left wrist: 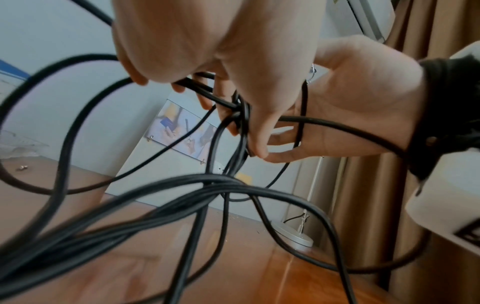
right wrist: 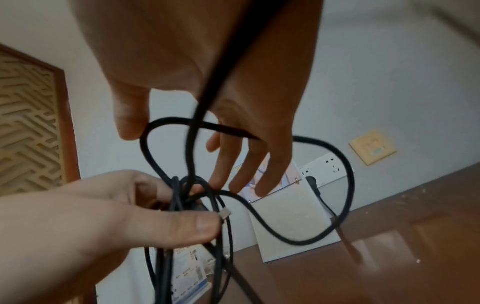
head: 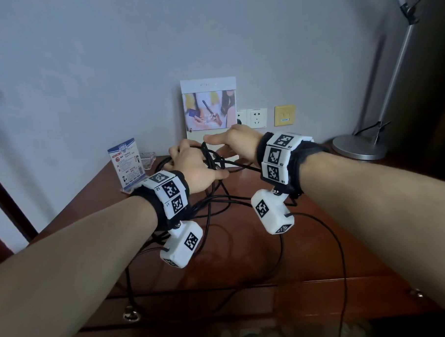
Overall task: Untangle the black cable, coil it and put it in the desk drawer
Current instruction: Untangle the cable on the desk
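Observation:
The black cable is a tangle held above the back of the wooden desk, with long loops trailing down onto the top and over the front edge. My left hand grips a bunch of strands; in the right wrist view its thumb pinches the knot beside a small silver plug. My right hand faces it with straight, spread fingers, and a loop passes over its thumb and between its fingers. The drawer front below the desk edge is closed.
A blue and white sign card and a glass ashtray stand at the back left. A white picture board leans on the wall by the sockets. The lamp base sits back right. A drawer handle hangs front left.

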